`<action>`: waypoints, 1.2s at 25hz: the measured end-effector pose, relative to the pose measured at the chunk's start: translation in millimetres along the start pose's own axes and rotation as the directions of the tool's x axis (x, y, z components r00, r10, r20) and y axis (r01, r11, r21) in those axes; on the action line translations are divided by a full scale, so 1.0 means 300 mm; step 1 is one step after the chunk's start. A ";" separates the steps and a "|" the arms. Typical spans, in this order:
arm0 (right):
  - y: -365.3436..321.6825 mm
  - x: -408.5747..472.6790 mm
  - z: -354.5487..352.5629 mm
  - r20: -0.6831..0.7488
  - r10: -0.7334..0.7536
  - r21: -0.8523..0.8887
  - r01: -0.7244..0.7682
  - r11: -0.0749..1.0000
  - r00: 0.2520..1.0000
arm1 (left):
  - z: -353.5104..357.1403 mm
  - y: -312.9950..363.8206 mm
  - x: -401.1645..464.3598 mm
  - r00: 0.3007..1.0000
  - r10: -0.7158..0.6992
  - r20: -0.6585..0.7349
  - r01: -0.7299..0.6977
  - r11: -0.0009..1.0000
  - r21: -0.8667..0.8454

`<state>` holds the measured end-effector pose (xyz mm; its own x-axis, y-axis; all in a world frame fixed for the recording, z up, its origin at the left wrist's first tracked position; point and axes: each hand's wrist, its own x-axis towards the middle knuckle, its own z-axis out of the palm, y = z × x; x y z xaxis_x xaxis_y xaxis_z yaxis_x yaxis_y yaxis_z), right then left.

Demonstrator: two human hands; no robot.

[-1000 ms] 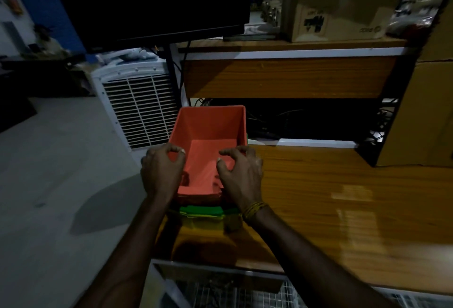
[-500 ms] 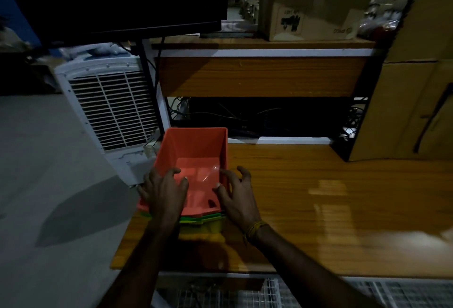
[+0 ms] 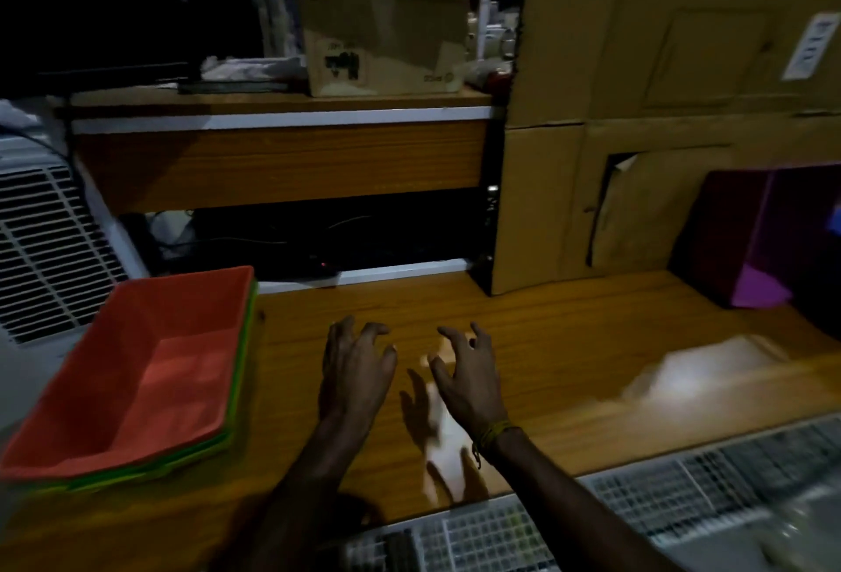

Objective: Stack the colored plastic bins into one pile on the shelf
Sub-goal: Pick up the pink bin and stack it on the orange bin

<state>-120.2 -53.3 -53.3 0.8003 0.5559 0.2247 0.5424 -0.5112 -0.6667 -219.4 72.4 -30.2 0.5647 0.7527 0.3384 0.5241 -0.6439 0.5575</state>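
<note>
An orange bin (image 3: 136, 371) sits nested on top of a green bin (image 3: 236, 389) at the left end of the wooden shelf (image 3: 569, 344); only the green rim shows. A purple bin (image 3: 769, 239) lies tipped on its side at the far right of the shelf. My left hand (image 3: 357, 366) and my right hand (image 3: 464, 371) hover over the shelf's middle, to the right of the stack, fingers spread and loosely bent, holding nothing.
Cardboard boxes (image 3: 637, 139) stand at the back right, next to the purple bin. A white air cooler (image 3: 41, 244) stands left of the shelf. An upper shelf (image 3: 282, 112) carries a small box (image 3: 387, 43). A wire rack (image 3: 637, 503) runs below the front edge.
Both hands have let go of the orange bin, which now rests on the stack. They have moved right over the bare shelf, and my view has swung right, revealing the purple bin.
</note>
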 end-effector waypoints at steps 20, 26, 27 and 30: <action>1.025 0.141 -0.829 -0.236 0.298 0.026 -0.301 0.953 0.925 | 0.822 1.120 -0.123 0.870 0.286 0.401 -0.243 0.958 -0.155; 1.190 0.359 -0.930 -0.283 0.316 0.053 -0.314 0.948 0.906 | 1.031 1.284 0.009 0.865 0.304 0.399 -0.242 0.949 -0.200; 1.214 0.406 -0.948 -0.298 0.312 0.073 -0.305 0.950 0.902 | 1.065 1.313 0.043 0.864 0.311 0.395 -0.238 0.945 -0.223; 1.282 0.584 -1.029 -0.381 0.283 0.091 -0.269 0.959 0.880 | 1.176 1.405 0.167 0.860 0.330 0.388 -0.230 0.931 -0.284</action>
<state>307.5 -354.8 -51.0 0.9554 0.0945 0.2799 0.2814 -0.5800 -0.7645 254.7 -209.6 -45.6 0.9065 0.3815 0.1811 0.1774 -0.7332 0.6564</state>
